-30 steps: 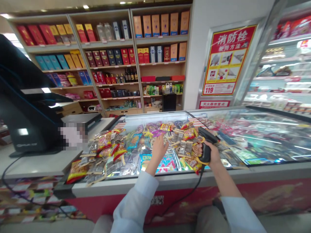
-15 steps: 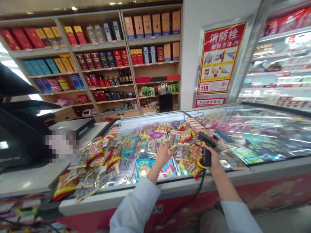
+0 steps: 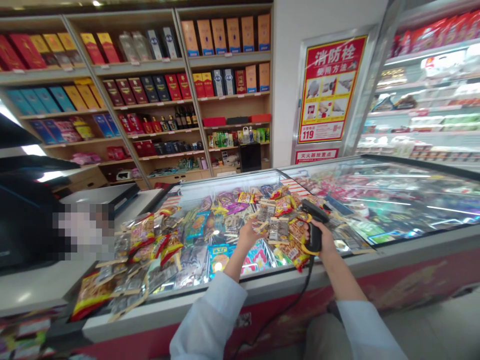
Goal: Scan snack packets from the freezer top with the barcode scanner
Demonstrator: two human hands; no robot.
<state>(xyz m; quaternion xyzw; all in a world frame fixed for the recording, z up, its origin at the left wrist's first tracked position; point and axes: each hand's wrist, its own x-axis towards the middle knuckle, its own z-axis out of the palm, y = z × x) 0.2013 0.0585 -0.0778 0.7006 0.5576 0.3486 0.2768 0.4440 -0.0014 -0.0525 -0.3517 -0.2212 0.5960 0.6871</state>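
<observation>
My right hand (image 3: 325, 241) is closed round the grip of a black and yellow barcode scanner (image 3: 313, 220), whose head points left over the snack packets. Its black cable (image 3: 288, 305) hangs down in front of the freezer. My left hand (image 3: 249, 234) reaches over the glass lid and pinches the edge of a small snack packet (image 3: 261, 218) lying among the pile. Several snack packets (image 3: 165, 240) in red, yellow, purple and clear wrappers are spread over the freezer's glass top (image 3: 393, 200).
A chest freezer (image 3: 375, 280) with a red front stands before me. At the left, a black till screen (image 3: 22, 215) sits on a white counter (image 3: 33, 287). Wooden shelves (image 3: 150, 100) with boxed bottles fill the back wall. A red fire-hydrant poster (image 3: 328, 90) hangs right of them.
My left hand has moved from an open reach to a pinch on a packet near the scanner. The view has shifted to the right; the right hand has kept its hold on the scanner.
</observation>
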